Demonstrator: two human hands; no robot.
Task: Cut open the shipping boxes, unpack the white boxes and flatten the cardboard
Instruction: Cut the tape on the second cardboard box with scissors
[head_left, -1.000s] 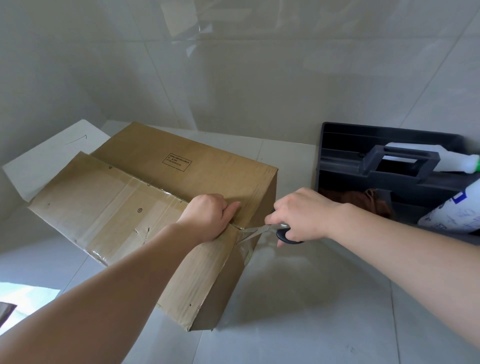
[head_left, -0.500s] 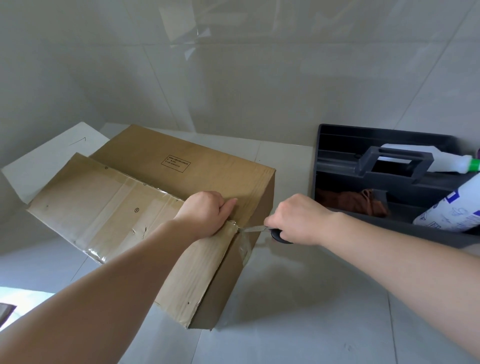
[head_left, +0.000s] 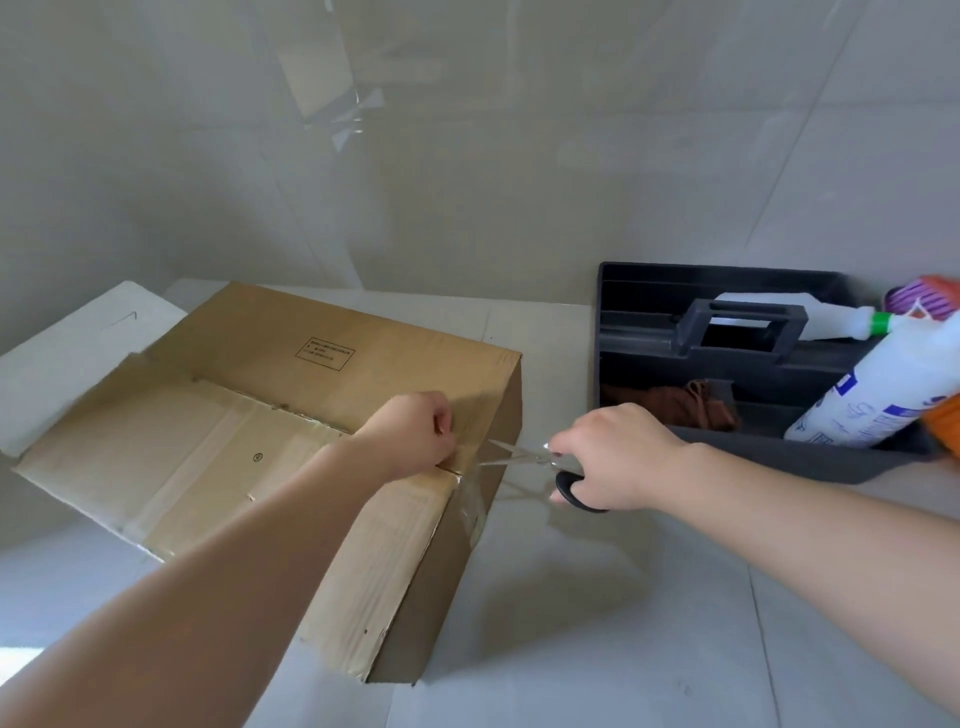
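Observation:
A brown cardboard shipping box (head_left: 332, 364) lies on the tiled floor, its taped top seam running left to right. My left hand (head_left: 413, 434) presses down on the near flap, fingers pinching its edge at the box's right end. My right hand (head_left: 605, 457) grips black-handled scissors (head_left: 524, 460), whose blades are spread and point left at the taped seam on the right edge of the box. Clear tape hangs down the right side of the box. No white boxes are visible.
A dark grey tool caddy (head_left: 737, 332) with a carry handle stands at the right against the wall, holding white bottles (head_left: 878, 384), a brown cloth (head_left: 675, 402) and orange and purple items. A flat white sheet (head_left: 67, 353) lies behind the box on the left. Tiled walls close off the back.
The scissors have drawn back slightly to the right and their blades have spread apart. My left hand has kept its hold on the flap. The camera tilted, showing more of the caddy.

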